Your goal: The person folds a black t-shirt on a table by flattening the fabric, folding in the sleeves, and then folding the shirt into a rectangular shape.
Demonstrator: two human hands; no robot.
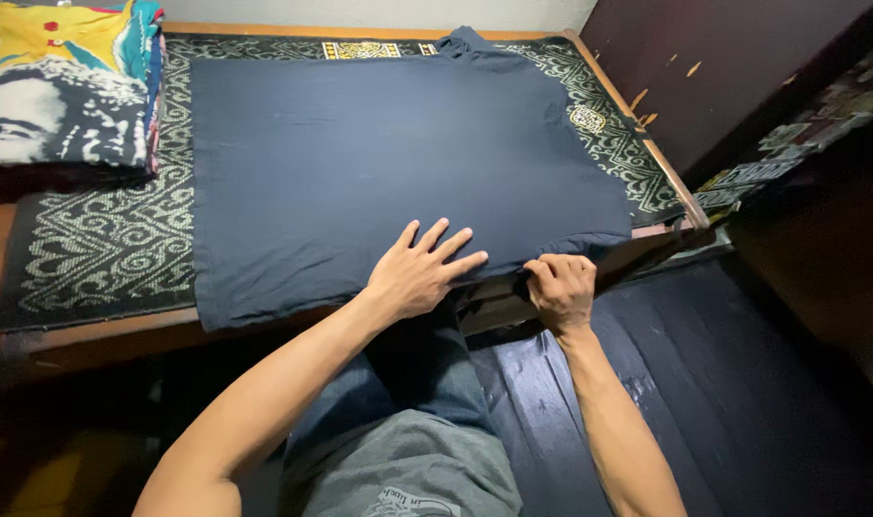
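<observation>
**Free room & obstacles**

Most of table [92,330] is covered by flat navy shirt [379,153]; nothing stands on it, so open passage is given above. Far-left corner is blocked by stack of folded clothes [68,86]. Right side is hemmed in by dark wall panel [724,77], just beside table edge. Near edge is taken by both hands [422,273].

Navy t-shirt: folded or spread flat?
Spread flat: the navy t-shirt lies open across the patterned mat, left hand pressing it, right hand pinching its near edge.

A home room: a low wooden counter [92,335] under a patterned mat [101,239], folded clothes [68,86], dark floorboards [705,383].
</observation>
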